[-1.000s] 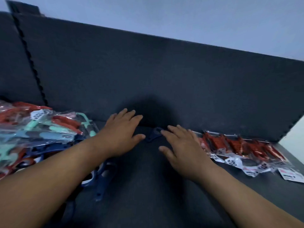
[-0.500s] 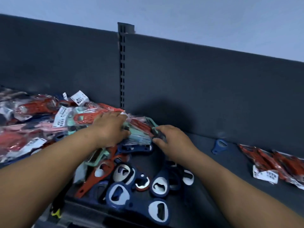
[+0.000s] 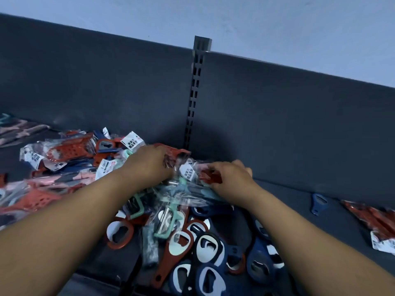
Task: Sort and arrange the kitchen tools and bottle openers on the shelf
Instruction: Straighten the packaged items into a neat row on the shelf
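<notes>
Foreground: loose bottle openers [image 3: 208,251], navy and red with pale metal inserts, lie overlapping at the front of the shelf [image 3: 299,212], between the two forearms. A mint peeler [image 3: 168,223] in a clear bag lies partly over them.

Middle: the left hand [image 3: 149,165] and right hand [image 3: 230,178] meet on a bagged bundle [image 3: 188,190] of tools, which spans from one hand to the other. The left fingers curl down over its left end. The right fingers curl onto its right end, pinching a red piece beside a white label [image 3: 187,170]. Whether the bundle is lifted or resting cannot be told.

To the left lies a heap of packaged tools [image 3: 64,159]. To the right, well apart, are a single blue opener [image 3: 318,204] and red packets [image 3: 376,218].

Background: a dark back panel [image 3: 299,124] with a slotted upright [image 3: 195,92].
</notes>
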`<state>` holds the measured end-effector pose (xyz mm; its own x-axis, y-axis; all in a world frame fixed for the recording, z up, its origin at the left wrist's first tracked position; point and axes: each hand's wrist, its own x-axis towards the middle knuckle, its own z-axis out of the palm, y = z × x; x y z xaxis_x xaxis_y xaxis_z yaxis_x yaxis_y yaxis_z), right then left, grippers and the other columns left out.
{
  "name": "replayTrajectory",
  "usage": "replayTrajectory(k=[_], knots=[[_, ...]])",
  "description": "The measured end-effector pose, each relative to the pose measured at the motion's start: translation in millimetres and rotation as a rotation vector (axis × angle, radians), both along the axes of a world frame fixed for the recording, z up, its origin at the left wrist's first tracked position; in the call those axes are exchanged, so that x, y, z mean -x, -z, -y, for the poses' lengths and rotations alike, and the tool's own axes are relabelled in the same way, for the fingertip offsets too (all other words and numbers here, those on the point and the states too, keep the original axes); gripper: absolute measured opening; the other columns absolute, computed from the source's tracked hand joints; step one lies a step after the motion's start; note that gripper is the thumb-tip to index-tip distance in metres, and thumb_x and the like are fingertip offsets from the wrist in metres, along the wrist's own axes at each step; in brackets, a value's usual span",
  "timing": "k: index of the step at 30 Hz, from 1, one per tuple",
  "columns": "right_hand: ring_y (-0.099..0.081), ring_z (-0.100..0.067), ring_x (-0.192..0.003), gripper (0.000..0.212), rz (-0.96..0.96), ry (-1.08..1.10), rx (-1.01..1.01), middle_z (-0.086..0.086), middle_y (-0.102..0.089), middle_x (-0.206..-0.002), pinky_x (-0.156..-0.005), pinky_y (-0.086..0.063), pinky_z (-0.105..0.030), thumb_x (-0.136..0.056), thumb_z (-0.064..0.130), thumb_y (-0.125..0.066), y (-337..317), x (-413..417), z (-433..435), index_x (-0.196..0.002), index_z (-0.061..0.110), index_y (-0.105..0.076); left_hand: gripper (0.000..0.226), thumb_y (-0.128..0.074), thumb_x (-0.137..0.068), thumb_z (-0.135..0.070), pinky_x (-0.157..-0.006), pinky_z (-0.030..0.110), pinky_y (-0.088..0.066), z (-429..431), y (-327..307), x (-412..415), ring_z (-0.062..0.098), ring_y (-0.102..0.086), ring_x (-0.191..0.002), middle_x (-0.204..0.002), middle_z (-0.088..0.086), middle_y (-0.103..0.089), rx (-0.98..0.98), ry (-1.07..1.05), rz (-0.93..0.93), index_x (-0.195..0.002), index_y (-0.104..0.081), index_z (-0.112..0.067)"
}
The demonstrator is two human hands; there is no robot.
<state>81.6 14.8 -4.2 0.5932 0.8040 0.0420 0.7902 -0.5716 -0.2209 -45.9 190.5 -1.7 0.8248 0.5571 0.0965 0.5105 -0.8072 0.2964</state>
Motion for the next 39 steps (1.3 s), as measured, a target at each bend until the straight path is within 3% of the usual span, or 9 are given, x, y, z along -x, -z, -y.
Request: replayTrajectory(k=[4,8,10,14,19,23,28,33,39], knots=[[-0.054,-0.019,-0.105,0.041,-0.058,-0.016,-0.159,0.003,-0.061,-0.115,-0.086,-0.045,-0.029,-0.083,0.021,-0.056,-4.4,6.8,-6.4,-0.122,0.029,-0.056,0.08,-0.065,-0.077,-0.057,-0.095,0.035,-0.045,-11.4,-6.3,1.2,0.026,-0.052,-0.118,-0.133,0.008,-0.053,0.177,0.005,0.037,-0.142,-0.039,-0.019],[-0.057,-0.017,-0.073,0.019,-0.147,0.022,-0.394,0.003,-0.066,-0.087,-0.065,-0.046,-0.03,-0.087,0.012,-0.052,-11.4,13.9,-9.3,-0.097,0.026,-0.06,0.053,-0.054,-0.08,-0.042,-0.09,0.037,-0.044,-26.3,-10.7,9.5,0.026,-0.054,-0.111,-0.123,0.002,-0.059,0.06,-0.005,-0.126,-0.13,-0.047,-0.026],[-0.051,-0.012,-0.088,0.026,-0.138,0.033,-0.487,0.011,-0.061,-0.096,-0.078,-0.042,-0.017,-0.086,0.007,-0.054,-7.8,17.0,-12.4,-0.098,0.027,-0.067,0.035,-0.059,-0.08,-0.031,-0.085,0.034,-0.046,-29.8,-11.9,13.7,0.025,-0.057,-0.102,-0.11,0.0,-0.062,0.041,0.025,-0.128,-0.115,-0.057,-0.023],[-0.047,-0.009,-0.089,0.024,0.005,0.043,-0.497,0.012,-0.048,-0.087,-0.079,-0.039,-0.018,-0.089,0.015,-0.062,-1.0,23.1,-9.5,-0.107,0.029,-0.071,0.01,-0.064,-0.079,-0.014,-0.053,0.025,-0.038,-33.4,-17.8,16.8,0.022,-0.055,-0.066,-0.07,0.005,-0.059,0.172,0.077,0.067,-0.072,-0.057,-0.015],[-0.047,-0.003,-0.043,0.033,-0.204,0.032,-0.462,0.01,-0.061,-0.061,-0.049,-0.039,-0.019,-0.093,0.01,-0.053,-1.5,34.0,3.6,-0.107,0.034,-0.07,0.012,-0.068,-0.084,-0.018,-0.056,0.028,-0.039,-35.9,-36.9,18.2,0.02,-0.05,-0.059,-0.066,0.007,-0.057,0.438,0.038,0.445,-0.076,-0.06,-0.013],[-0.063,-0.046,-0.08,0.043,-0.633,0.177,-0.715,-0.016,-0.074,-0.09,-0.072,-0.055,-0.047,-0.091,0.0,-0.042,-9.6,38.4,12.1,-0.096,0.027,-0.074,0.022,-0.06,-0.092,-0.032,-0.064,0.034,-0.044,-23.2,-57.1,13.1,0.022,-0.054,-0.067,-0.077,0.013,-0.058,0.753,-0.071,0.532,-0.09,-0.061,-0.01],[-0.061,-0.023,-0.074,0.018,-0.805,0.254,-0.917,-0.009,-0.069,-0.079,-0.072,-0.05,-0.031,-0.09,0.001,-0.058,-16.5,31.9,37.8,-0.088,0.013,-0.071,0.023,-0.041,-0.088,-0.006,-0.05,0.027,-0.047,20.9,-76.6,-0.5,0.021,-0.052,-0.041,-0.055,0.009,-0.052,1.187,-0.074,0.35,-0.066,-0.05,-0.008],[-0.05,-0.012,-0.057,0.025,-0.683,0.307,-0.862,-0.008,-0.054,-0.071,-0.051,-0.042,-0.017,-0.088,-0.004,-0.059,-22.2,17.4,89.9,-0.102,0.017,-0.055,0.025,-0.047,-0.084,0.009,-0.035,0.017,-0.041,75.4,-73.5,-34.6,0.012,-0.054,-0.035,-0.046,0.005,-0.059,1.127,0.077,0.335,-0.064,-0.055,-0.005],[-0.063,-0.016,-0.069,0.027,-0.633,0.421,-0.856,-0.009,-0.066,-0.08,-0.069,-0.052,-0.031,-0.086,-0.002,-0.063,-28.2,-16.9,177.3,-0.109,0.008,-0.052,0.014,-0.056,-0.081,0.007,-0.055,0.031,-0.05,162.4,-60.5,-92.5,0.024,-0.063,-0.054,-0.061,0.011,-0.067,1.115,0.099,0.321,-0.073,-0.062,-0.004]])
